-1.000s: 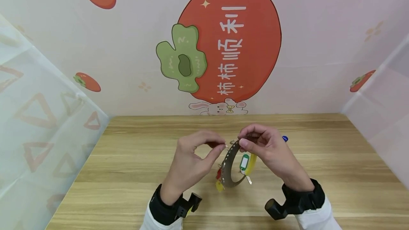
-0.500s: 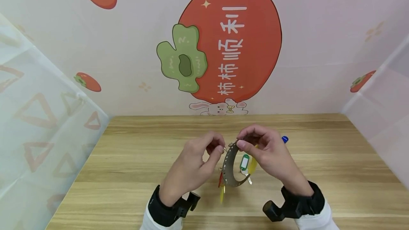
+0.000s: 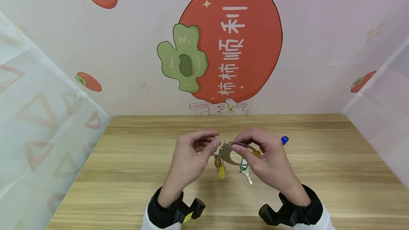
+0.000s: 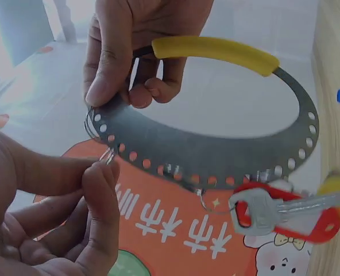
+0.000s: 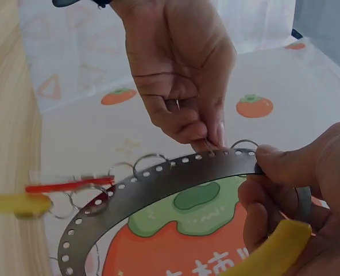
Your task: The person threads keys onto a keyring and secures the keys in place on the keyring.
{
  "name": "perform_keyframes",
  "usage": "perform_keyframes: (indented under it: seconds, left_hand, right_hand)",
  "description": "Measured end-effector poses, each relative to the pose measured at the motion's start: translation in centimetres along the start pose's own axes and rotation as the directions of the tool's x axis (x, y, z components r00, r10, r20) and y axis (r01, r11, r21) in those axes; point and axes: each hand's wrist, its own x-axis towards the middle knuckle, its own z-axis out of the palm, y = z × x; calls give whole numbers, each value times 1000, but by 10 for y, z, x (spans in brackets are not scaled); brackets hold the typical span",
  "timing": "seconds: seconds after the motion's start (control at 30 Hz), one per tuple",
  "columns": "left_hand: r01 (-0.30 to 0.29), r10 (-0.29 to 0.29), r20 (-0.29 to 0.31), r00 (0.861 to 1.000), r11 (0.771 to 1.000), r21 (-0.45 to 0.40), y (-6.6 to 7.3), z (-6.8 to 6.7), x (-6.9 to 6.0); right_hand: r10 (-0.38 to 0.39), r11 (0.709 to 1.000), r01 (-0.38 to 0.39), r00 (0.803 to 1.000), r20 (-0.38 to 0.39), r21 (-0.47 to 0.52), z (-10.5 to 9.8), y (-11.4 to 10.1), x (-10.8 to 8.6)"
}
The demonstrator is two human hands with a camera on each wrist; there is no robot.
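Pinching the rim [image 5: 173, 169] suits this likely light, stiff hoop [image 4: 227, 158]: your right hand [image 3: 266, 157] does; your left hand [image 3: 191, 159] pinches a ring [image 4: 107, 154].

Holder [image 4: 216, 154]: dark metal oval, holes [image 4: 308, 142] along the outer edge, yellow grip [image 4: 216, 50], up in midair. I see rings [image 5: 153, 154] through several holes. Red tag [image 4: 324, 229] and key [image 4: 265, 214] hang off one side, yellow tag [image 3: 221, 172] just beside; green tag [image 3: 244, 164] and second key [image 3: 247, 177] dangle apart.
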Motion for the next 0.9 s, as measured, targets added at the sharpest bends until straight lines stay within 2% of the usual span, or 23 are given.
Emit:
perform_keyframes:
  seconds: [0.07, 0.17, 0.27, 0.43, 0.53, 0.67, 0.77, 0.83, 0.9]
  left_hand:
    - [33, -33, -4, 999, 998, -52, 1, 0, 1]
    - [87, -85, 21, 996, 989, -118, 2, -1, 2]
    - [127, -118, 64, 991, 979, -158, 2, -3, 2]
    - [187, -157, 159, 975, 962, -200, 4, -7, 3]
    - [182, -148, 193, 970, 968, -175, 3, -8, 2]
    - [106, -88, 210, 974, 992, -73, 1, -8, 1]
    - [56, -58, 203, 977, 998, 14, 0, -7, 1]
    - [50, -55, 196, 979, 998, 29, -1, -7, 1]
    - [66, -62, 196, 979, 998, -11, -2, -7, 2]
  right_hand:
    - [-84, 996, 84, 996, -7, -26, 2, -1, 1]
    - [-182, 981, 180, 983, -26, -69, 4, 0, 3]
    - [-227, 971, 222, 973, -45, -91, 5, 1, 4]
    - [-255, 961, 247, 965, -54, -122, 6, 3, 3]
    - [-272, 955, 263, 961, -54, -135, 6, 2, 3]
    - [-285, 951, 275, 957, -52, -144, 6, 2, 3]
    - [-280, 951, 271, 959, -47, -147, 7, 2, 2]
    - [-274, 953, 265, 961, -41, -149, 7, 1, 2]
    - [-268, 955, 260, 963, -36, -141, 7, 1, 1]
